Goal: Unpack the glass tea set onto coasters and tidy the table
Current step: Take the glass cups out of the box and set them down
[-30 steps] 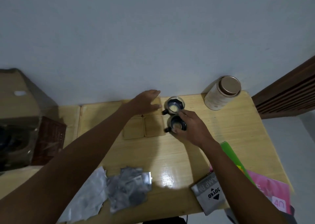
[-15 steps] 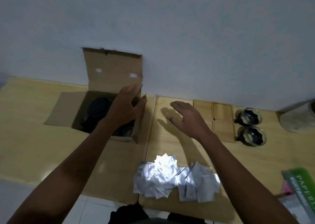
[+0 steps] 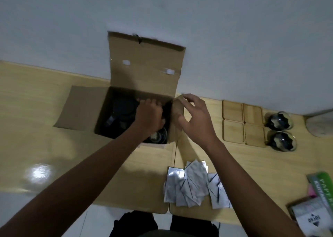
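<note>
Cardboard box (image 3: 144, 69) open, left hand (image 3: 149, 115) inside, grip unclear; right hand (image 3: 195, 119) loosely open, touching its flap (image 3: 177, 110)

Premises are presenting as a domestic room — a home, not a commercial or laboratory space. Two light wooden tables (image 3: 45, 128) are standing pushed together against a plain pale wall (image 3: 234, 29). An opened cardboard box (image 3: 144, 71) is sitting on them, with four wooden coasters (image 3: 243, 124) and two glass cups (image 3: 280, 134) lying alongside. Loose foil sachets (image 3: 191, 186) and printed packets (image 3: 317, 206) are lying at the near edge — household clutter, no trade fittings or equipment showing
</note>
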